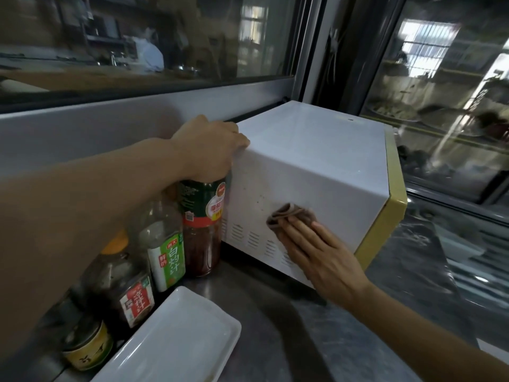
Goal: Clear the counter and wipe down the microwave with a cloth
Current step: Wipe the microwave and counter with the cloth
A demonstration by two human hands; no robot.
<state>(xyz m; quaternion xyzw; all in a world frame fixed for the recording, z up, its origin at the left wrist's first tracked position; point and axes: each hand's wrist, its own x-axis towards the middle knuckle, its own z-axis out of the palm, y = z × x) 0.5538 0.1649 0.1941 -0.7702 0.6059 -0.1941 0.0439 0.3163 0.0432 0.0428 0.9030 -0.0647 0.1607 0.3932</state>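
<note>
A white microwave [316, 150] with a yellow front edge stands on the dark counter [344, 321], turned so its vented side faces me. My left hand [212, 144] grips its upper back corner, fingers curled over the top edge. My right hand [322, 257] lies flat against the side panel and presses a brown cloth [289, 216] onto it, just above the vent slots. Small dark specks dot the panel left of the cloth.
Several sauce bottles [162, 244] and a jar [88, 346] crowd the counter left of the microwave, under my left forearm. A white rectangular tray [176, 343] lies at the front. Windows run behind and to the right.
</note>
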